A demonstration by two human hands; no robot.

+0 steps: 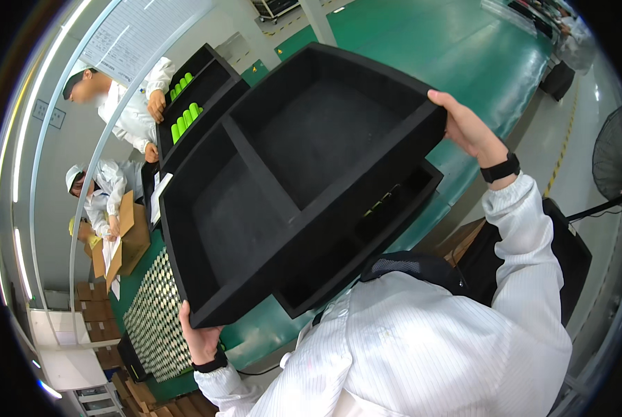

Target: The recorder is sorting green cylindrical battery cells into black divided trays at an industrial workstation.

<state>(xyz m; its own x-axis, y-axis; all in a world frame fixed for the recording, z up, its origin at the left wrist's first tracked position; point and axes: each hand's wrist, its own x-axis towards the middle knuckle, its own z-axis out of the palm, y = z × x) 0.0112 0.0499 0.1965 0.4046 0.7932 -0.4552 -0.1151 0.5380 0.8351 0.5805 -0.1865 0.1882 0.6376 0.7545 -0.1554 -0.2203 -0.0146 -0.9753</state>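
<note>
Black, foam-like, two-compartment rectangular tray (pixel 262 169): held tilted above smooth green tabletop (pixel 422 42) | grip: left hand (pixel 201 340), right hand (pixel 469 131) clamped on its near corners | handling: probably light, fairly stiff; best held by outer walls

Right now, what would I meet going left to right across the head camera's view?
Open brown cardboard box → black rectangular two-compartment tray, held between the left hand and right hand → black band on the right wrist → dark round mesh-fronted fan.

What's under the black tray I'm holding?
Beneath the tray, part of a second tray shows, with some green pieces inside. The rest of its inside is covered, so I can't tell what's there.
</note>
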